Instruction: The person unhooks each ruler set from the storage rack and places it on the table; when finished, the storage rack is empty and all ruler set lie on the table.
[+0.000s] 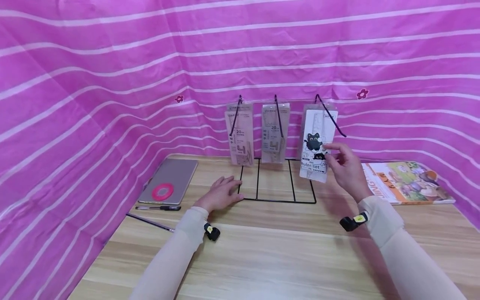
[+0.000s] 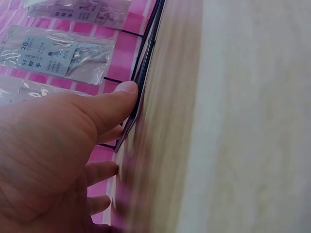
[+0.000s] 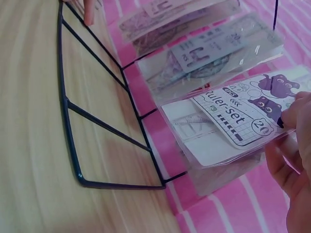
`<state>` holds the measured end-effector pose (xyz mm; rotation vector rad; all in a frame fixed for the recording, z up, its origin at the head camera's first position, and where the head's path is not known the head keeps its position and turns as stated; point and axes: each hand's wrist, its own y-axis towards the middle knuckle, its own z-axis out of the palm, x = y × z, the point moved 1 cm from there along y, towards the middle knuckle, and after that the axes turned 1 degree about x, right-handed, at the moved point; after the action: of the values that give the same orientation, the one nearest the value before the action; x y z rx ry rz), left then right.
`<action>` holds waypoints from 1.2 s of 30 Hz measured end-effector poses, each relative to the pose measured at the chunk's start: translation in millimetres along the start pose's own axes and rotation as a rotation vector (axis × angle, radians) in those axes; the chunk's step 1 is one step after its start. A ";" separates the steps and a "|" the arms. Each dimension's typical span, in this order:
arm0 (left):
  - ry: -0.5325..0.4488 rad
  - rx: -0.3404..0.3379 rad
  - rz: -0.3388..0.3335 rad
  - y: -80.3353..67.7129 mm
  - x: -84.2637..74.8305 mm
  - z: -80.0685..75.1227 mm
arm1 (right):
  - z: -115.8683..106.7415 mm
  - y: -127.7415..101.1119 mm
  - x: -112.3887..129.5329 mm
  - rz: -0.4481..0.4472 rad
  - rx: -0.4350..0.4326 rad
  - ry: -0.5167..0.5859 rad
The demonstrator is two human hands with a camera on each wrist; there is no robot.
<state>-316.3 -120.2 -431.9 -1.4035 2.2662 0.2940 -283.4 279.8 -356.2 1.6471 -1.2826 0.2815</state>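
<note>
A black wire display rack (image 1: 277,201) stands on the table, with clear packets hung on its three hooks. My right hand (image 1: 346,168) pinches the edge of a ruler set packet (image 1: 314,141) between thumb and fingers. That packet, with black cats and "Ruler-set" printed on it, hangs at the right hook (image 1: 331,114), in front of another clear packet. In the head view my left hand (image 1: 221,193) rests low at the base's left front corner, its thumb (image 2: 121,94) touching the wire in the left wrist view. Packets marked 20 hang on the left (image 1: 240,137) and middle (image 1: 275,133) hooks.
Left of the rack lies a grey notebook (image 1: 178,173) with a pink ring-shaped item (image 1: 163,191) on it. Two pens, one black (image 1: 159,207) and one slim (image 1: 150,222), lie nearby. A colourful book (image 1: 408,183) lies at right. Pink striped cloth (image 1: 262,62) hangs behind.
</note>
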 end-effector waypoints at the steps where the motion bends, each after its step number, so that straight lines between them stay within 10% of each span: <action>1: 0.000 -0.001 -0.002 -0.1 0.7 -0.2 | -2.4 -2.1 1.5 -0.008 -0.004 -0.003; 36: -0.008 0.021 -0.034 -1.6 -1.2 -3.9 | -75.1 -99.9 36.9 -0.146 0.023 -0.030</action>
<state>-315.5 -121.5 -427.9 -1.4258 2.2308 0.2637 -157.4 312.3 -349.6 1.7609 -1.1781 0.1842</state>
